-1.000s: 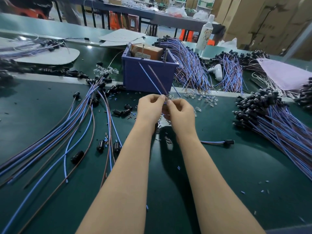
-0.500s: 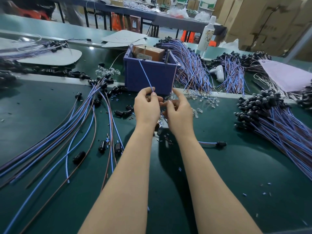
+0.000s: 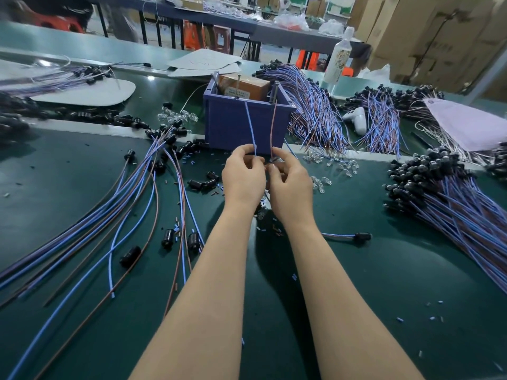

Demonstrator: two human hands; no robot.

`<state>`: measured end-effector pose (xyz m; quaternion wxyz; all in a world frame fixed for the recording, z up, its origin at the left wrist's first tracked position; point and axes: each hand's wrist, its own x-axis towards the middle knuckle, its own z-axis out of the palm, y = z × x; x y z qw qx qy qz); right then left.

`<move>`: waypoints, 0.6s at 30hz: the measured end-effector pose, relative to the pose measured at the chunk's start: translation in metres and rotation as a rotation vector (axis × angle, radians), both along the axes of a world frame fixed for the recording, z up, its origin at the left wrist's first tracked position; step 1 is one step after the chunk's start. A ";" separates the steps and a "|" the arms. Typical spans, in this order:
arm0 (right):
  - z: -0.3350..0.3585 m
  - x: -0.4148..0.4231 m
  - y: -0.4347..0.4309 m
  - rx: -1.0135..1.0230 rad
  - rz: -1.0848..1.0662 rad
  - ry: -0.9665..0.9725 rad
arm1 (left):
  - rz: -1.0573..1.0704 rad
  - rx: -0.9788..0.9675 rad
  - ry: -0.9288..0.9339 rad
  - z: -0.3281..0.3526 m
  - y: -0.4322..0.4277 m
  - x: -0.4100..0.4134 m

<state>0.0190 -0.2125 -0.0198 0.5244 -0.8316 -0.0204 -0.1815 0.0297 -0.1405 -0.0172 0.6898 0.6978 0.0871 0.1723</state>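
Now: wire (image 3: 250, 127), L grip (image 3: 242, 176); label (image 3: 237, 92) blurry

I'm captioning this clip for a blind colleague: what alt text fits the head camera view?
Over a green table, a person's left hand pinches a blue wire and the right hand pinches a brown wire, both upright before a blue bin. At left lie loose wires; at right, a thick bundle.

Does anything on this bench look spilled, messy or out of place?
Yes. Tiny cut bits of sleeve lie scattered over the green mat, and clear bulbs are strewn loose beside the blue bin. The left hand pinches a blue wire, the right hand a brown wire; both look undamaged.
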 end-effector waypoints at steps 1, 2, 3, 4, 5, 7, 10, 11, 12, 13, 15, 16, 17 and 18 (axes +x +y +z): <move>0.000 0.000 0.000 -0.001 -0.002 -0.001 | 0.008 0.048 -0.002 0.001 0.000 0.000; 0.000 -0.001 0.000 0.000 -0.001 -0.003 | 0.020 0.094 -0.004 0.001 0.001 -0.001; 0.001 -0.001 0.000 0.002 0.002 -0.006 | 0.031 0.124 -0.004 0.001 0.002 -0.001; 0.001 -0.002 0.001 0.005 0.009 -0.011 | 0.038 0.132 -0.002 0.001 0.002 -0.002; 0.001 -0.003 0.001 0.003 0.016 -0.018 | 0.044 0.125 0.001 0.001 0.003 -0.001; 0.002 -0.005 0.001 -0.016 0.021 -0.034 | 0.063 0.104 0.007 0.000 0.005 0.000; 0.003 -0.006 0.001 -0.040 0.019 -0.045 | 0.078 0.066 0.002 0.000 0.007 0.002; 0.004 -0.007 0.001 -0.045 0.018 -0.046 | 0.077 0.051 0.002 0.000 0.007 0.003; 0.004 -0.007 0.001 -0.052 0.015 -0.047 | 0.074 0.037 0.005 -0.001 0.007 0.003; 0.005 -0.007 0.002 -0.061 0.013 -0.047 | 0.071 0.023 0.009 -0.002 0.007 0.004; 0.005 -0.007 0.002 -0.072 0.011 -0.046 | 0.065 0.011 0.019 -0.003 0.008 0.006; 0.005 -0.007 0.003 -0.073 0.011 -0.046 | 0.064 0.014 0.021 -0.004 0.008 0.007; 0.006 -0.007 0.003 -0.074 0.012 -0.045 | 0.065 0.019 0.020 -0.004 0.009 0.008; 0.006 -0.007 0.003 -0.075 0.012 -0.043 | 0.067 0.022 0.017 -0.004 0.009 0.009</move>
